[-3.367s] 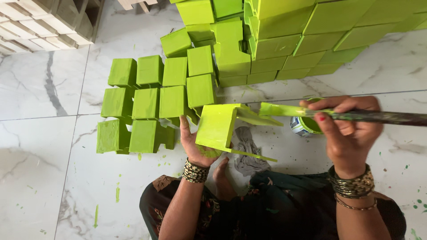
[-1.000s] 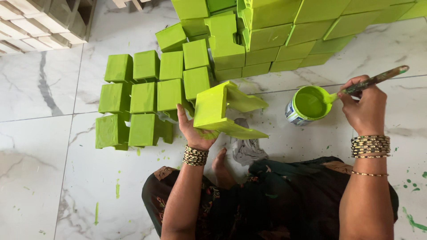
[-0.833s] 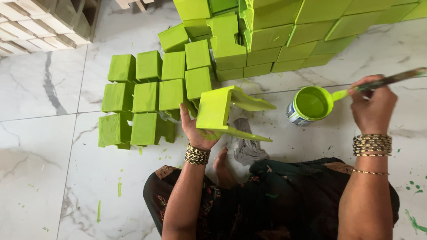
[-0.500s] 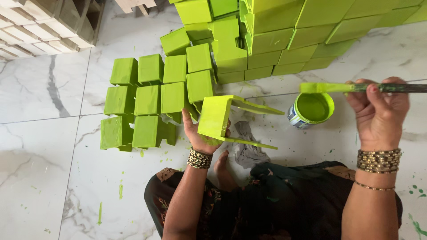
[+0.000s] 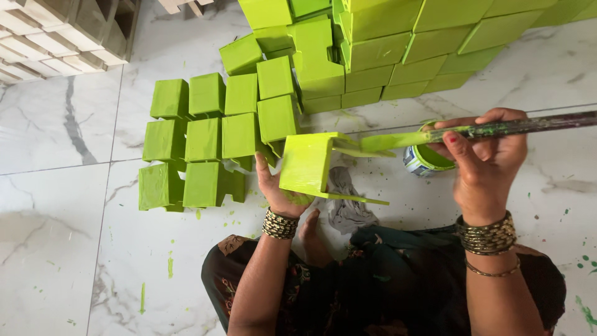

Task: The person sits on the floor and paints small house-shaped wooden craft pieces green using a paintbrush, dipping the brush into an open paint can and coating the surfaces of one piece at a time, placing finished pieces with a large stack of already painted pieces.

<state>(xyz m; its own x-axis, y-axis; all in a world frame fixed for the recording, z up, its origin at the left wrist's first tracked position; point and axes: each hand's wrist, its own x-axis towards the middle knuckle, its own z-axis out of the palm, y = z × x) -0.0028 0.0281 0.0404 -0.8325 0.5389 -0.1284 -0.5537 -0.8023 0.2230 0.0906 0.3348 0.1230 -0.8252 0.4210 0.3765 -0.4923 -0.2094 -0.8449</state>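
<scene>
We see our left hand (image 5: 283, 193) cupped under a green-painted wooden piece (image 5: 308, 165), its fingers curled up behind the flat face and closed on the lower edge, so the piece stands tilted above the marble floor (image 5: 56, 236). Our right hand (image 5: 488, 158) is wrapped shut around the dark handle of a paintbrush (image 5: 472, 130), thumb and fingers pinching it from both sides; the green-loaded brush tip reaches left of those fingers and touches the upper rim of the held piece. Just under the right fingers sits a small paint can (image 5: 423, 160) of green paint, partly hidden by the hand. Beyond the left fingers, a cluster of painted green blocks (image 5: 205, 134) lies on the floor, and farther off, above both hands, a taller stack of green blocks (image 5: 385, 43) rises. A grey rag (image 5: 345, 202) rests beside the left wrist, close to our dark clothing (image 5: 398, 280). Unpainted wooden pieces (image 5: 62, 31) sit well away at the far left.
</scene>
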